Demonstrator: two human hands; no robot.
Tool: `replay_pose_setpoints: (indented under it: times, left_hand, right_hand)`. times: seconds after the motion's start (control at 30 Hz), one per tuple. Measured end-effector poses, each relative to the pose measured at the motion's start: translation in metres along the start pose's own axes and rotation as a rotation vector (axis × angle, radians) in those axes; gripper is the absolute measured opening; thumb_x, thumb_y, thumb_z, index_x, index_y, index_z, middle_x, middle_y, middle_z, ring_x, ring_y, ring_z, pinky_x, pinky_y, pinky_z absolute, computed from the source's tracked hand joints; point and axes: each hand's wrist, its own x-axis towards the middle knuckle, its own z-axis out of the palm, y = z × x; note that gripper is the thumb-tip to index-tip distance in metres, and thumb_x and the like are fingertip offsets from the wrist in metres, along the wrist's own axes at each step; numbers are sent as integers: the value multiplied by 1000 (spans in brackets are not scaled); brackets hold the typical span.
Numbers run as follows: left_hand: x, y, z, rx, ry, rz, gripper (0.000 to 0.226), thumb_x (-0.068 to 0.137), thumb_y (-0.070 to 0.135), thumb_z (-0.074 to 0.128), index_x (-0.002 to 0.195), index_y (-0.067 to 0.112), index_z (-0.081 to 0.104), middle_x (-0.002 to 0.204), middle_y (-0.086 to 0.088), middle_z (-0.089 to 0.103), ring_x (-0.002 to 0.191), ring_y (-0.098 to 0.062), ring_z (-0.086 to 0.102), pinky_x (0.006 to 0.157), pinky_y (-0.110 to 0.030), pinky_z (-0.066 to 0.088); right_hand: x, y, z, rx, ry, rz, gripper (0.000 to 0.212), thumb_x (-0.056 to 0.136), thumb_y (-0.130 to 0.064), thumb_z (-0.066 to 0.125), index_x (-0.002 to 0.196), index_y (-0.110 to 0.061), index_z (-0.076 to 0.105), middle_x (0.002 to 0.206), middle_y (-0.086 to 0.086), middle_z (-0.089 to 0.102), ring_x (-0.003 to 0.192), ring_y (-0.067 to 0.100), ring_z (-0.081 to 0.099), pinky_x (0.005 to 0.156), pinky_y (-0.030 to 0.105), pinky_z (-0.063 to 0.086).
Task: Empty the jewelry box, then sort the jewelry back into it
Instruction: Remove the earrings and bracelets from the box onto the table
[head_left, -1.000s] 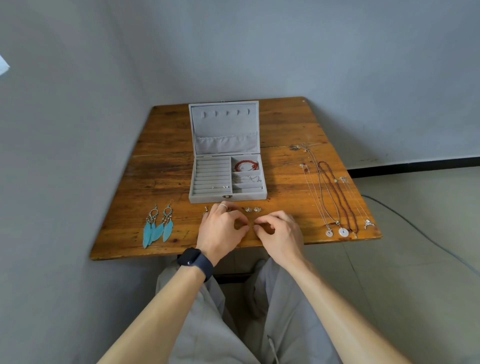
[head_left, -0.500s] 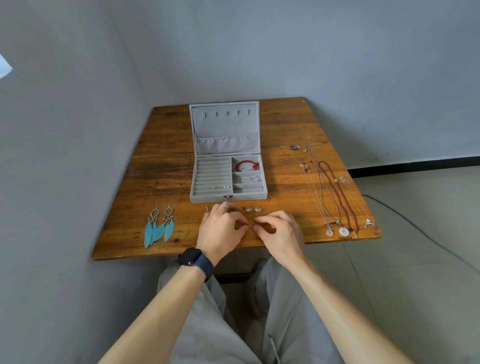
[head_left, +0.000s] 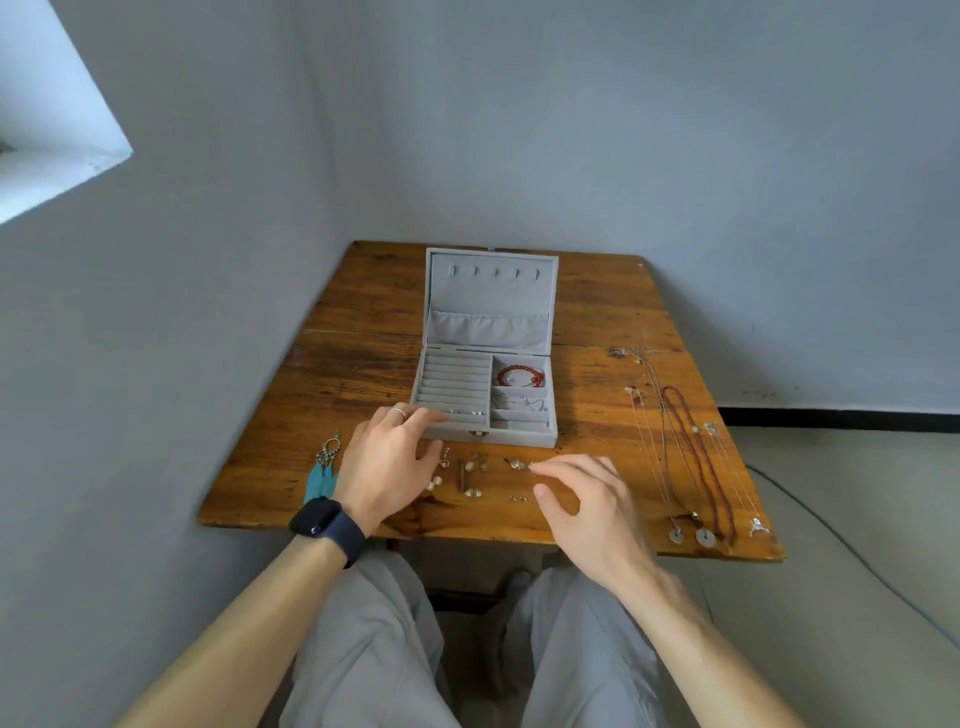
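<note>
Several small gold and silver earrings (head_left: 470, 475) are seen scattered on the brown wooden surface (head_left: 597, 322) just in front of the open grey velvet jewelry box (head_left: 485, 400), between both hands. The left hand (head_left: 392, 465) rests at the box's front left corner, fingers loosely spread and empty; the right hand (head_left: 584, 506) hovers with fingers apart, nothing held. Each earring is best pinched singly and matched in pairs. The box's long axis runs side to side, its lid hinged away.
</note>
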Motion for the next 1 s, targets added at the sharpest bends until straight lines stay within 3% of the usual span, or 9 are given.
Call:
replay_pose_setpoints:
  times: [0.2,0.33,0.6,0.83,1.0]
  left_hand:
    - [21,-16,-10,61,25,-19,32,97,34,58,128,32,62,131,6,61,121,-16,54,98,-35,48]
    - [41,-21,-11,99,23,-20,29,96,34,57,124,34,64,129,10,61,121,-14,53,102,-34,42]
    - [74,-23,3,149,-45,17,28,95,36,55,120,35,67,128,10,61,121,-15,49,103,-35,36]
    - [82,-22,17,160,-121,24,25,93,43,58,114,35,71,122,7,63,117,-19,50,96,-37,38]
    - [77,-24,24,24,-97,-55,21,93,43,61,111,37,72,107,11,71,100,-14,64,84,-34,52]
  right_hand:
    - [48,-27,-2,-88,25,-137,23,95,-31,61,115,-29,72,114,-18,66,112,3,47,91,20,43]
    - [84,-40,6,-170,18,-203,24,96,-34,57,114,-30,72,115,-18,67,114,4,48,89,16,40]
    - [135,-51,41,-274,-116,-231,28,97,-37,55,120,-32,69,121,-17,63,115,9,46,90,25,45]
    - [146,-45,63,-323,-224,-206,30,95,-41,59,121,-32,69,118,-12,60,113,13,43,90,31,46]
    - [141,-44,71,-308,-190,-207,26,95,-41,59,116,-33,73,114,-14,61,110,13,43,90,30,45]
